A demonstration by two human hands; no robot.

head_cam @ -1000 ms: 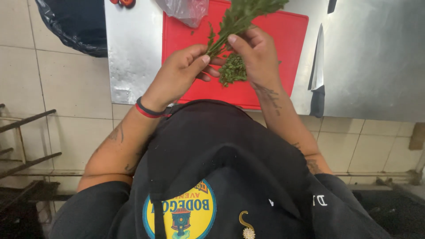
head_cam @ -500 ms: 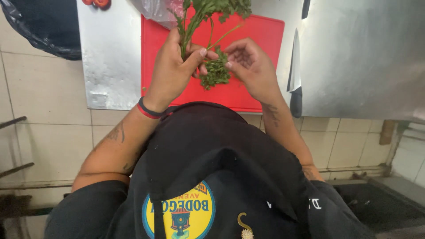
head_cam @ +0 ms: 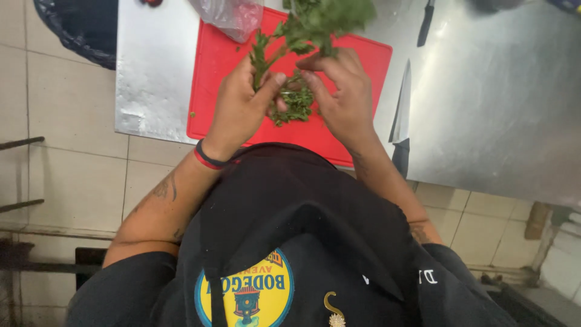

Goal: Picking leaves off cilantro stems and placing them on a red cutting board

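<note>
Two knives (head_cam: pixel 400 115) are seen at three o'clock. One red cutting board (head_cam: pixel 218 72), one herb bunch (head_cam: pixel 321 21) and one plastic bag (head_cam: pixel 233 18) are counted.

This is a working kitchen, most likely a commercial one. The worktop (head_cam: pixel 484 103) is bare stainless steel, and on it lies a red plastic cutting board (head_cam: pixel 224 72) with a bunch of leafy green herbs (head_cam: pixel 321 21) and a small heap of picked leaves (head_cam: pixel 296 103) above it. Two kitchen knives (head_cam: pixel 399 115) (head_cam: pixel 425 21) lie beside the board. The floor (head_cam: pixel 66 151) is laid with large pale tiles, and the person wears a dark apron (head_cam: pixel 290 230) with a round badge.
</note>
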